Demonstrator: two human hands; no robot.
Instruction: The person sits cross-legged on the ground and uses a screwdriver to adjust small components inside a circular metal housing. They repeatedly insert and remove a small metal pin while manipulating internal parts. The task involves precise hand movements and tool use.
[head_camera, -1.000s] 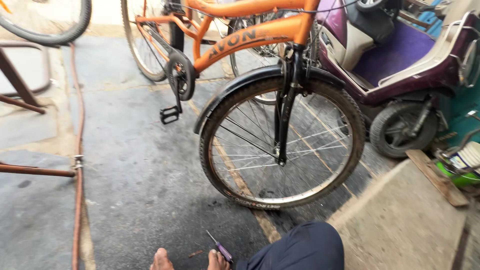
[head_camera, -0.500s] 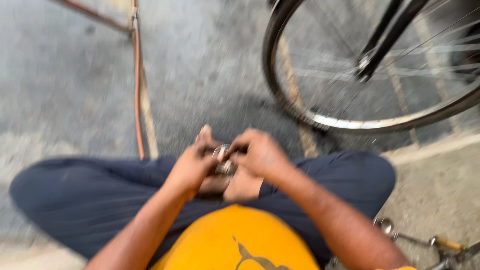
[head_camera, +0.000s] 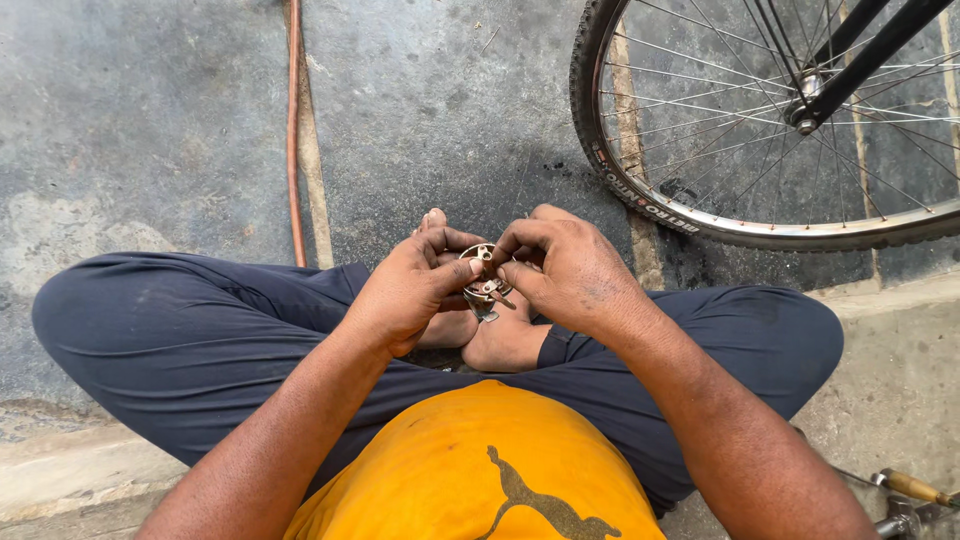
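I sit cross-legged on the ground in dark blue trousers and an orange shirt. Both hands meet above my bare feet. My left hand (head_camera: 410, 290) and my right hand (head_camera: 565, 265) together pinch a small round metal part (head_camera: 482, 272) with holes in it, held between thumbs and fingertips. A thin metal piece sticks out below it. Fingers hide part of the metal part.
A bicycle wheel (head_camera: 640, 195) with spokes and a black fork stands at the upper right on dark concrete. A thin orange-red pipe (head_camera: 294, 130) runs along the ground at upper left. A tool with a wooden handle (head_camera: 910, 487) lies at the lower right on a pale slab.
The view swung down from the orange bicycle to my lap. Since half a second ago the picture has steadied and my hands stay closed on the small metal part.
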